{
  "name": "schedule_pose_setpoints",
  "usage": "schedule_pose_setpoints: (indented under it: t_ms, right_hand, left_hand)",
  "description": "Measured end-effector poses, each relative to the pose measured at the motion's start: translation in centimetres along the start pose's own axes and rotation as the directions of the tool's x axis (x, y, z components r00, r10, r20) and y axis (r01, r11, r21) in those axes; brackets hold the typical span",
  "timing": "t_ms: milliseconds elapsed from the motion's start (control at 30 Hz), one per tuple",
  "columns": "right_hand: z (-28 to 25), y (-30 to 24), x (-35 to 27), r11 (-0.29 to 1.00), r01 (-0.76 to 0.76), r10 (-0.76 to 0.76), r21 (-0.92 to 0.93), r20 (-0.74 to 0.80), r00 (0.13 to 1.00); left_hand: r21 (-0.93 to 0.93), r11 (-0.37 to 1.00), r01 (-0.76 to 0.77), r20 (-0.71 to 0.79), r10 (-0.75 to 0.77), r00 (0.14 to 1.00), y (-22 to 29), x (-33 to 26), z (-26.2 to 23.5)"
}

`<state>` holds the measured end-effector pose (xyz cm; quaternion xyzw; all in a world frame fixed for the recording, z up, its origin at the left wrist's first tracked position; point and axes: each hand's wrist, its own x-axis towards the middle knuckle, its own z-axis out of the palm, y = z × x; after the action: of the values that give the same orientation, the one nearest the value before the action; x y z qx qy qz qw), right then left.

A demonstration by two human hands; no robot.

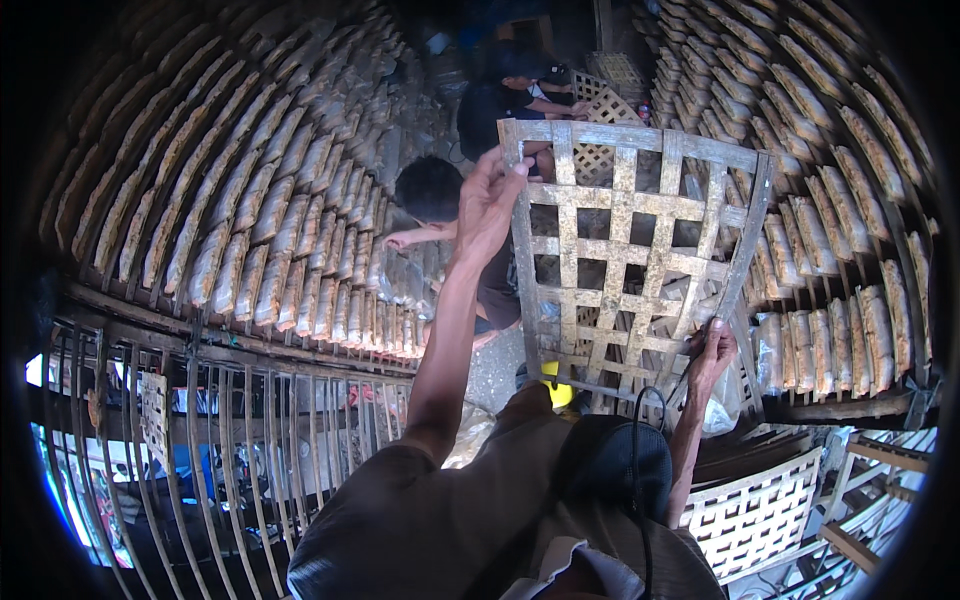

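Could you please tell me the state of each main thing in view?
Woven tray: raised, held in both hands.
Left hand: closed on the tray's upper left corner.
Right hand: closed on the tray's right edge, lower down.
Left packages: set out in rows.
Right packages: set out in rows.
Distant tray: tilted, a co-worker's hand at its edge.

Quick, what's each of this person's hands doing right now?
Left hand: closed, holding the woven lattice tray near its upper left corner.
Right hand: closed, holding the same tray low on its right side.
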<state>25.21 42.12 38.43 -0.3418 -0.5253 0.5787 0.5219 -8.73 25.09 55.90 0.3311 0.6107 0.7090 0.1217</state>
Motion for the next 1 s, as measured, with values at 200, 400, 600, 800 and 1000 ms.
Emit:
schedule_pose_setpoints:
  t_ms: [200,400,600,800,1000]
  right_hand:
    - [-1.6,-0.7,-2.3,0.991,-0.095,0.102,-0.096,0.063,0.993]
    - [-2.9,2.2,-3.7,0.981,-0.182,0.186,-0.073,0.052,0.981]
    - [-2.7,1.4,-3.2,0.973,-0.173,0.186,-0.155,0.075,0.98]
    - [-4.0,2.3,-3.5,0.979,-0.201,0.202,-0.019,0.124,0.972]
    - [-3.5,0.4,-4.2,0.976,-0.214,0.207,0.038,0.129,0.97]
  left_hand:
    - [0.224,0.975,0.003,0.054,-0.016,0.998,-1.4,-0.1,-0.2]
    - [0.025,0.997,0.071,0.21,-0.074,0.975,-0.7,-2.3,-0.4]
    - [0.208,0.971,0.115,0.188,-0.155,0.97,1.1,-3.3,-2.0]
    - [-0.062,0.977,0.204,0.173,-0.191,0.966,-2.5,-7.5,-3.9]
    - [-0.039,0.655,0.754,0.204,-0.734,0.648,-12.2,-19.2,-7.6]
